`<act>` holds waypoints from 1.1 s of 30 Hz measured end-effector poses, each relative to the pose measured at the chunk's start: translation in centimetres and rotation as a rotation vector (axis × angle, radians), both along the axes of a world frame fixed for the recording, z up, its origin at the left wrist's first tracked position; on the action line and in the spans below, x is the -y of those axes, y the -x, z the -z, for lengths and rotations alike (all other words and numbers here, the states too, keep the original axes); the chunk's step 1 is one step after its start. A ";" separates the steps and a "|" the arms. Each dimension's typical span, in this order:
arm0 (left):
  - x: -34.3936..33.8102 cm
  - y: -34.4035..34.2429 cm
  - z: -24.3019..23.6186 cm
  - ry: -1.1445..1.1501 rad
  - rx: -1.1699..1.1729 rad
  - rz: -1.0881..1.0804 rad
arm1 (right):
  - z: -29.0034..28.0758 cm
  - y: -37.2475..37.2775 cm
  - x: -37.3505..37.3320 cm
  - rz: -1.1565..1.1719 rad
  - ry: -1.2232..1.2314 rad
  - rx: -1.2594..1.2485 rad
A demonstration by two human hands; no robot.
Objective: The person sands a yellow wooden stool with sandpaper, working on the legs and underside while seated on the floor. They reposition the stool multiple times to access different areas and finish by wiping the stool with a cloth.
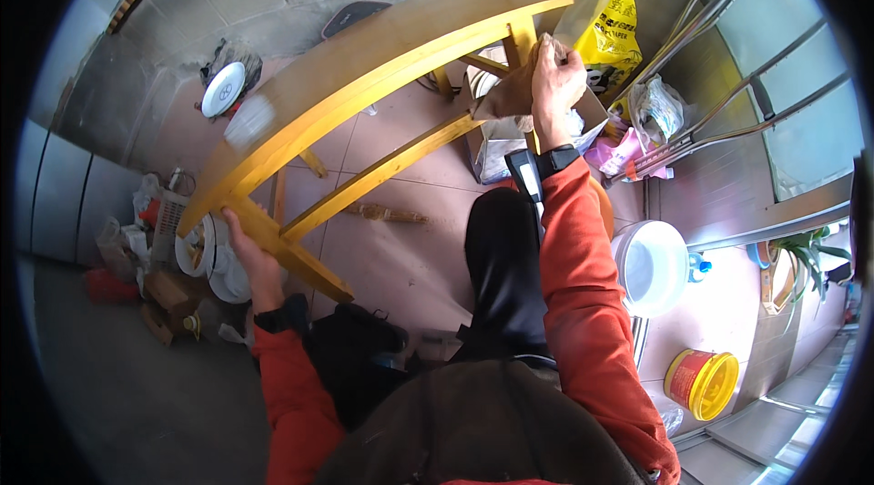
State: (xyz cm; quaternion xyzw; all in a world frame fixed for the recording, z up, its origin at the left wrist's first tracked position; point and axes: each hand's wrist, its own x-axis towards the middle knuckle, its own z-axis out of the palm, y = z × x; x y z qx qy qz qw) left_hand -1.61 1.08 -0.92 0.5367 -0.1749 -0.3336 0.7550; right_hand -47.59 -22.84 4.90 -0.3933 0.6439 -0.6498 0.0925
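Note:
A wooden table (382,36) with yellow legs and rails stands tilted in front of me, its broad top facing away. My left hand (252,250) grips the lower left leg (319,271), thumb along the wood near where it meets the curved edge. My right hand (555,82) is closed on a crumpled brown sheet (505,96), cloth or paper, beside the upper right leg (519,30). The sheet hangs by a lower rail (378,171), partly over a cardboard box (592,116) of odds and ends.
A yellow bag (608,25) leans on the wall behind the box. Metal tubes (692,134) stand at the right, with a white bucket (651,262) and a yellow bucket (701,385) below. Clutter (168,298) lies at the left; a white round object (223,84) sits near the back wall.

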 end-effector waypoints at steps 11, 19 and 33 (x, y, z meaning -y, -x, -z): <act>-0.3 1.7 -1.6 0.000 0.088 -0.010 | 2.6 -1.9 -0.7 -0.252 0.181 -0.353; -0.5 1.7 -1.9 0.014 0.097 0.044 | -0.6 -2.6 1.1 -0.047 0.170 -0.304; -0.5 1.4 -1.2 -0.011 0.125 -0.023 | 0.4 -0.9 -1.5 -0.210 -0.206 -0.431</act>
